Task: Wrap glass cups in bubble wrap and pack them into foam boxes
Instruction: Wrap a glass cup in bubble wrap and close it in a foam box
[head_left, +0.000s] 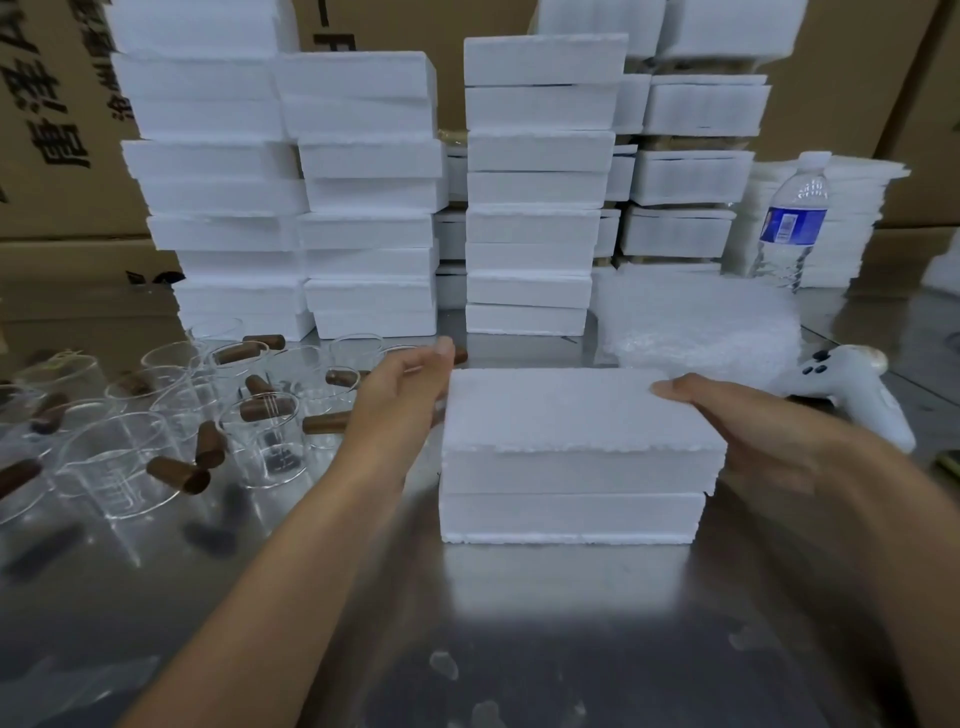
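The white rectangular foam box (571, 457), lid seated on a ragged seam, stood centre on the grey metal table (519, 623), lid upward, long axis running left to right. My left grip (400, 395) pressed flat against its left end, fingers straight; my right grip (753, 431) lay over the lid's right end, fingers extended.

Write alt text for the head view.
The left hand and right hand hold a closed white foam box by its ends on a steel table. Glass cups sit at left; stacked foam boxes, bubble wrap and a water bottle behind.
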